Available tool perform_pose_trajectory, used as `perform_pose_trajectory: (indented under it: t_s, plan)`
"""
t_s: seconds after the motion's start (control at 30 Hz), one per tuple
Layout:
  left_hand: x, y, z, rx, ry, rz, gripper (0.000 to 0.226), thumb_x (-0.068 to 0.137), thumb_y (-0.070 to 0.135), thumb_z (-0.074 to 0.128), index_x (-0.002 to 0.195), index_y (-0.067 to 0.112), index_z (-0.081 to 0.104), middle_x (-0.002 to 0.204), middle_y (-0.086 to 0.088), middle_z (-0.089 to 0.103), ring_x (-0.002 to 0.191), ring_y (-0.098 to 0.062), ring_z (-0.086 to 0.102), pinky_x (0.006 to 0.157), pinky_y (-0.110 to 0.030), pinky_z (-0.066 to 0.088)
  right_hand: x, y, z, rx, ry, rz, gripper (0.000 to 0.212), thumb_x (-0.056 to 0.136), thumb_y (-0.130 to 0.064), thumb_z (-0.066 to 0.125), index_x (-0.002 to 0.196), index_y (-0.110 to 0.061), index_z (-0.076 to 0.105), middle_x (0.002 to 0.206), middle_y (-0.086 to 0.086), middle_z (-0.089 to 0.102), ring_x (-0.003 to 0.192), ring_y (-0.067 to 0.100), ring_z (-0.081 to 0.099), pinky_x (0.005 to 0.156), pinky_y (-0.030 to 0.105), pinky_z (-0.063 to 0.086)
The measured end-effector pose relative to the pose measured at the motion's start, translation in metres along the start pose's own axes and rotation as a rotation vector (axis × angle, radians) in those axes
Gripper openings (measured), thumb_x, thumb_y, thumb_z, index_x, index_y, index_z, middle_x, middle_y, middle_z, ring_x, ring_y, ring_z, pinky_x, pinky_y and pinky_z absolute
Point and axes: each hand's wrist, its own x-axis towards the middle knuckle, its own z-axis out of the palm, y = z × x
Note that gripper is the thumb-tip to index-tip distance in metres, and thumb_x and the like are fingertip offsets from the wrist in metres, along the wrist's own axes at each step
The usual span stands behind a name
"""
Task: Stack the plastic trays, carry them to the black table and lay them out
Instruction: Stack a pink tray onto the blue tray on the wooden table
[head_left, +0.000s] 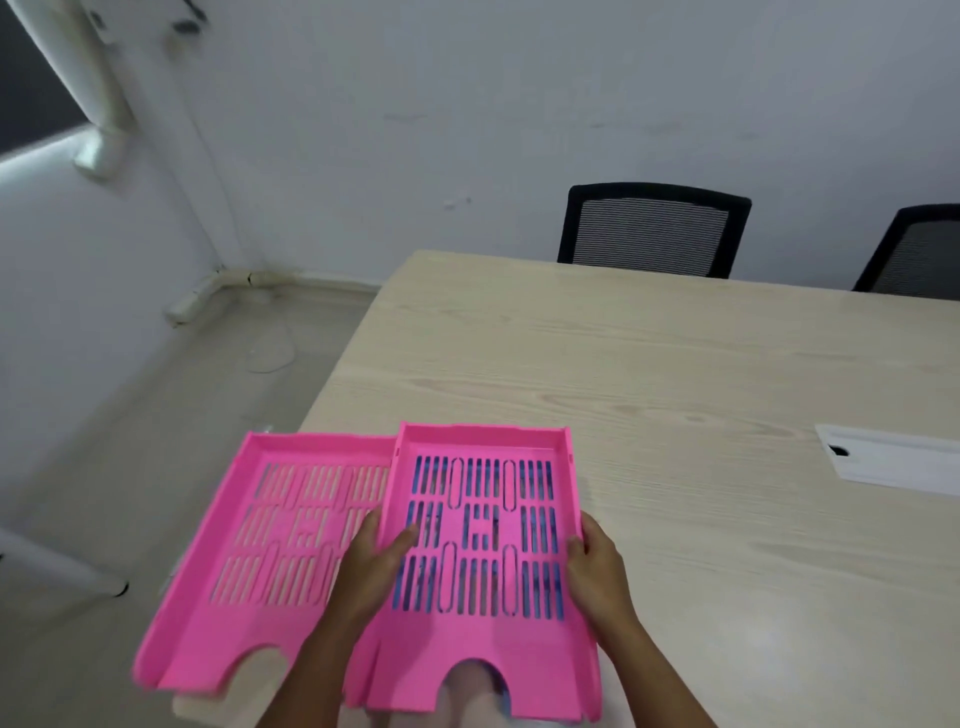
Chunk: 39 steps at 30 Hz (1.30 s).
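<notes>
Two pink slotted plastic trays are at the near left corner of a light wooden table. The right tray is held by both hands; blue shows through its slots, so something blue sits beneath it. My left hand grips its left wall, thumb inside. My right hand grips its right wall. Its left edge overlaps the left tray, which lies flat on the table corner and hangs a little past the edge.
Two black mesh chairs stand behind the table's far side. A white cable cover is set in the tabletop at the right. Bare floor lies left of the table; white walls close the room.
</notes>
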Motion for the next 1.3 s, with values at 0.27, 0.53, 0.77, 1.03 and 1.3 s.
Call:
perform_pose_trajectory:
  t_s: [0.27, 0.53, 0.77, 1.03, 1.3]
  plan:
    - [0.003, 0.001, 0.003, 0.075, -0.016, -0.031, 0.076, 0.095, 0.045, 0.058, 0.158, 0.026, 0.018, 0.166, -0.006, 0.023, 0.148, -0.034, 0.032, 0.115, -0.061, 0.03, 0.0, -0.002, 0.001, -0.022, -0.002, 0.029, 0.04, 0.102, -0.009, 0.034, 0.132, -0.02, 0.059, 0.109, 0.0, 0.071, 0.096, 0.013, 0.068, 0.086, 0.034, 0.056]
    - [0.005, 0.022, 0.034, 0.111, -0.089, -0.006, 0.079, 0.093, 0.043, 0.061, 0.158, 0.029, 0.018, 0.165, -0.004, 0.026, 0.147, -0.032, 0.034, 0.115, -0.055, 0.032, 0.005, 0.003, -0.04, 0.019, 0.027, 0.085, 0.039, 0.103, -0.01, 0.037, 0.131, -0.02, 0.062, 0.112, 0.001, 0.073, 0.095, 0.011, 0.069, 0.068, 0.022, 0.052]
    - [0.007, 0.033, 0.08, 0.102, -0.195, 0.045, 0.044, 0.106, 0.015, 0.032, 0.148, 0.025, 0.039, 0.103, 0.015, 0.063, 0.086, 0.001, 0.062, 0.071, -0.021, 0.05, 0.0, 0.013, -0.088, 0.01, 0.106, 0.131, 0.036, 0.105, -0.013, 0.037, 0.129, -0.02, 0.063, 0.105, 0.0, 0.074, 0.084, 0.009, 0.072, 0.057, 0.016, 0.051]
    - [0.009, 0.039, 0.079, 0.099, -0.142, 0.079, 0.039, 0.107, 0.013, 0.029, 0.136, 0.023, 0.052, 0.091, 0.012, 0.067, 0.08, -0.006, 0.068, 0.064, -0.022, 0.053, -0.005, 0.016, -0.078, 0.042, 0.118, 0.148, 0.034, 0.106, -0.014, 0.037, 0.128, -0.019, 0.063, 0.103, 0.0, 0.074, 0.086, 0.011, 0.072, 0.06, 0.017, 0.053]
    - [0.015, 0.037, 0.083, 0.077, -0.178, 0.1, 0.04, 0.107, 0.017, 0.03, 0.141, 0.021, 0.051, 0.103, 0.008, 0.071, 0.092, -0.016, 0.071, 0.079, -0.034, 0.057, -0.003, 0.012, -0.081, -0.032, 0.307, 0.131, 0.04, 0.102, -0.012, 0.047, 0.141, -0.014, 0.055, 0.141, 0.015, 0.061, 0.124, 0.03, 0.061, 0.105, 0.043, 0.048]
